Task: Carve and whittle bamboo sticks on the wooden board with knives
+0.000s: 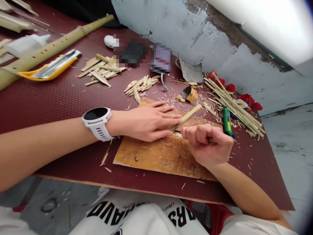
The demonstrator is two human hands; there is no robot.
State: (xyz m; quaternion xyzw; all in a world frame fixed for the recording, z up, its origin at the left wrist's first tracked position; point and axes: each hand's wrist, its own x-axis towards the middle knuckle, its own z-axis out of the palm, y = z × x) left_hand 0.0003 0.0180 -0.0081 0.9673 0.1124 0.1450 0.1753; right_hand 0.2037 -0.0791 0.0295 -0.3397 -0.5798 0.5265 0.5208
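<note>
My left hand point(149, 120) lies flat on a worn wooden board point(154, 156), fingers stretched out. Its fingertips rest at the near end of a pale bamboo strip point(192, 113), covering that end. Over the right part of the board, my right hand point(210, 143) is closed in a fist. A small dark tip, perhaps of a blade, shows just left of this fist; the rest of what it grips is hidden. Behind my left hand sit a small pile of thin bamboo slivers point(141, 85) and a larger pile of split bamboo pieces point(102, 70).
A yellow utility knife point(51, 67) lies beside a long bamboo tube with holes point(56, 45). At the right are a green-handled tool point(227, 122), a bundle of thin bamboo sticks point(234, 104) and red flowers point(245, 99). Shavings litter the dark red table point(266, 173) against the wall.
</note>
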